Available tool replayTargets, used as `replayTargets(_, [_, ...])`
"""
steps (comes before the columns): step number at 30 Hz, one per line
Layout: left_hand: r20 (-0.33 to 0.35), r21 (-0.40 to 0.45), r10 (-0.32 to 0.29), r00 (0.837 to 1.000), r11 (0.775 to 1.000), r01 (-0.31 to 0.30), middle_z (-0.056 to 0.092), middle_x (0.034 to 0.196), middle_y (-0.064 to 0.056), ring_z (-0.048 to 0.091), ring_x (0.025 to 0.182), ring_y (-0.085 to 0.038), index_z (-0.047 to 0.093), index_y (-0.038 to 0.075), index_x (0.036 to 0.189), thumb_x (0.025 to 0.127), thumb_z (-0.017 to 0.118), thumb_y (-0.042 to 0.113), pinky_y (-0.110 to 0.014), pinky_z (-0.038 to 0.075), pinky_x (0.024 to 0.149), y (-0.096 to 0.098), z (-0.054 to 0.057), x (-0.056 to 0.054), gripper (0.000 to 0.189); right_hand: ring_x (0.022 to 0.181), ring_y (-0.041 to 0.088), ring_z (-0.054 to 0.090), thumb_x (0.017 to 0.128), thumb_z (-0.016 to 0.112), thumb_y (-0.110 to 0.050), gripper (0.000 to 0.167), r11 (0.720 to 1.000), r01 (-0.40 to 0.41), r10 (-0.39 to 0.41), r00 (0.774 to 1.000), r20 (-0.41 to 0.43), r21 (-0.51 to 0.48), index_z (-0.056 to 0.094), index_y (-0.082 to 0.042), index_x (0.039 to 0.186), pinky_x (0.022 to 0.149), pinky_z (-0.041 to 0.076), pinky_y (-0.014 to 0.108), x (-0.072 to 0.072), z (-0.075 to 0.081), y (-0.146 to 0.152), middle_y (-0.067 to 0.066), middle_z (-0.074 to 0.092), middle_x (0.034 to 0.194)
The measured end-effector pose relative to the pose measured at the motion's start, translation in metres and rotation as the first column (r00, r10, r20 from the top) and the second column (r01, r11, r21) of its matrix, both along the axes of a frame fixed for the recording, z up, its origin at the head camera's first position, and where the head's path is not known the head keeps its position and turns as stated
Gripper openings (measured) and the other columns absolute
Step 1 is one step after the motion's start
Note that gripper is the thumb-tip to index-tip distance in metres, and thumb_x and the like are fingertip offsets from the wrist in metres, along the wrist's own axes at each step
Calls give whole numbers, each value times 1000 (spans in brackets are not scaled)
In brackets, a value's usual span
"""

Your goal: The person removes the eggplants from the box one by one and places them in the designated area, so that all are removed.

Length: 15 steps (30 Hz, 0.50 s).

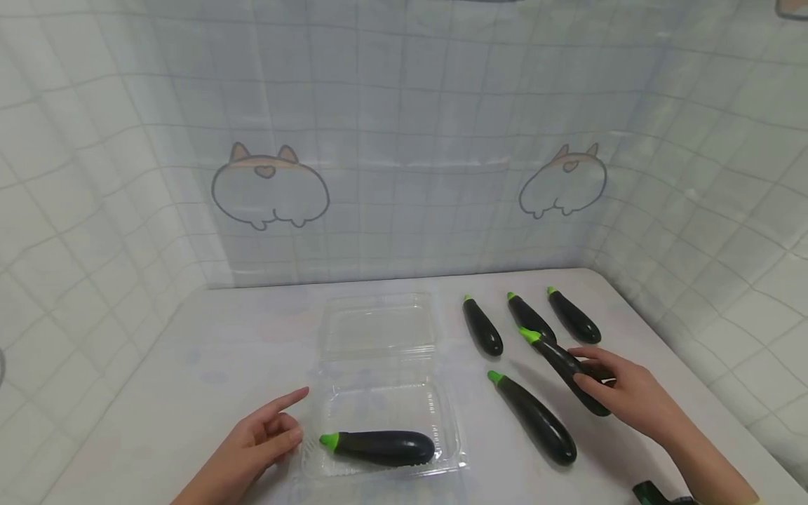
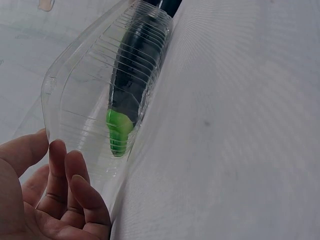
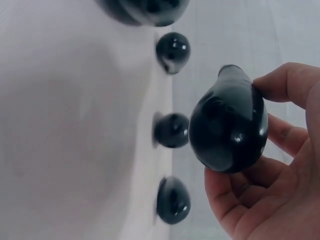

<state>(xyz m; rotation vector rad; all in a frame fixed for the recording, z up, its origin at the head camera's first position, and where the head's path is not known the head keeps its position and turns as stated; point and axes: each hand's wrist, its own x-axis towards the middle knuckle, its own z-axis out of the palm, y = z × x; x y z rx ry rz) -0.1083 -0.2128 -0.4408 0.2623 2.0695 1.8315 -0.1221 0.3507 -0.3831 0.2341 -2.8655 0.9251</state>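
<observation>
My right hand [image 1: 625, 389] grips the thick end of a dark eggplant [image 1: 558, 361] with a bright green stem. In the right wrist view, thumb and fingers wrap around this eggplant [image 3: 230, 125], held up off the table. The left hand [image 1: 261, 438] lies beside a clear plastic clamshell box [image 1: 388, 396], its index finger stretched out and its other fingers loosely bent. In the left wrist view its fingertips are right at the box's rim [image 2: 47, 87]. Inside the opened box, near the front wall, another eggplant [image 1: 381, 447] lies sideways.
Several more eggplants lie on the white table [image 1: 252, 337]: one just right of the box [image 1: 533, 421], others in a row at the back right [image 1: 482, 326]. The box's lid [image 1: 379, 326] is folded back flat. A dark green object [image 1: 650, 493] stands at the lower right edge. Grid-patterned curtains [image 1: 404, 161] surround the table.
</observation>
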Motion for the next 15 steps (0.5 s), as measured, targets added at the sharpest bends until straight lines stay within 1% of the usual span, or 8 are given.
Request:
replayTargets(3, [9,3,5,1000,1000,-5,58,97,-12,54,80,-13,29,10,156,101,59,18,-27,49,71,-1,-1,0,63,93,20,67,96,67,-37,44,1000,15,-16,1000,10,16,58,-19,135,65,51,30,1,-3,4,5,69,113])
replayTargets(10, [70,34,9,997,999,-12,57,99,-11,54,83,-14,28,13,156,101,59,18,-27,49,72,-2,-1,0,63,95,23,67,94,68,-37,47,999,46,-48,997,63,23,59,-16,136,65,51,32,3,-9,16,9,68,114])
replayTargets(15, [78,25,12,997,1000,-13,57,100,-11,54,83,-14,27,13,157,101,59,19,-27,49,73,-1,0,-1,65,97,25,65,95,67,-37,49,999,52,-53,993,105,6,57,-13,137,65,51,32,2,-13,24,12,67,116])
